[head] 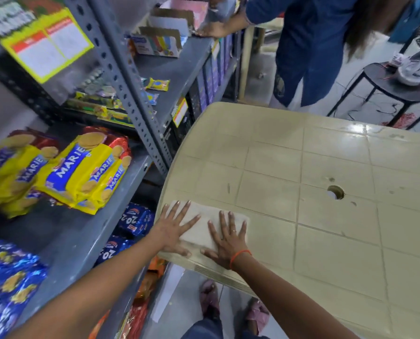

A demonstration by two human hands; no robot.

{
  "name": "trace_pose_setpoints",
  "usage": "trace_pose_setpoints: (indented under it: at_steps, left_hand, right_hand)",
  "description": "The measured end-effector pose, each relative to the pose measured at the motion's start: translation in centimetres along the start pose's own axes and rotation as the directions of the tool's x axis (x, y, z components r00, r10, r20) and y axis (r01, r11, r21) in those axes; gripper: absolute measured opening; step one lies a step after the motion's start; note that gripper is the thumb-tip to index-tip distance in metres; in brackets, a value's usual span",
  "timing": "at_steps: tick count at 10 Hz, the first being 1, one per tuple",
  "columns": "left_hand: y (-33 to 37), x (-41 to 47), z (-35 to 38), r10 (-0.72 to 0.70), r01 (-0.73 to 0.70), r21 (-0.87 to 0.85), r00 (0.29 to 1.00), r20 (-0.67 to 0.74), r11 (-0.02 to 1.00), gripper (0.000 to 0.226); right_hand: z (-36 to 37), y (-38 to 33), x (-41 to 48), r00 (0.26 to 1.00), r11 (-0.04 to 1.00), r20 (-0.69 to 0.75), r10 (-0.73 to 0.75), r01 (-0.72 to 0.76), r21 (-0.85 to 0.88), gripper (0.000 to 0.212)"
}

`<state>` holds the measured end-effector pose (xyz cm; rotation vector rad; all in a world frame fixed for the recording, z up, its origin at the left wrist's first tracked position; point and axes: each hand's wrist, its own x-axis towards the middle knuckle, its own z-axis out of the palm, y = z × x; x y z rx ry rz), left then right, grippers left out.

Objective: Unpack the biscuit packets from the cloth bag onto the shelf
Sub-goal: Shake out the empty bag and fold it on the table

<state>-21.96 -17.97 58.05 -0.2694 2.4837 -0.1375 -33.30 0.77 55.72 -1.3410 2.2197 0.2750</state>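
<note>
Fingers spread wide, the left hand (173, 228) and right hand (226, 241) pressed the folded cloth bag (207, 225) flat on the beige plastic table (326, 167); even, outward pressure would likely smooth it best. Left of the fingertips, Marie biscuit packets (81, 167) lay on the grey shelf (81, 228). Beyond, a bystander (309, 45) stood clear.

Colours are popping here: the Marie biscuit packets (81, 167) are glowing yellow with blue bands and red ends, the packets (6, 285) lower down are shining deep blue with gold biscuit prints, the shelf (81, 231) is looking flat grey, the table (326, 167) is showing beige with a grid pattern, and the folded cloth bag (204, 226) is looking off-white.
</note>
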Motion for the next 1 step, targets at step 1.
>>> trace_pose_setpoints:
  at_steps: [1]
  left_hand:
    - [0.51, 0.42, -3.62, -0.013, 0.008, 0.036, 0.990, 0.141, 0.999, 0.120]
  right_hand:
    - [-2.53, -0.16, 0.95, 0.998, 1.000, 0.065, 0.003, -0.005, 0.023, 0.083]
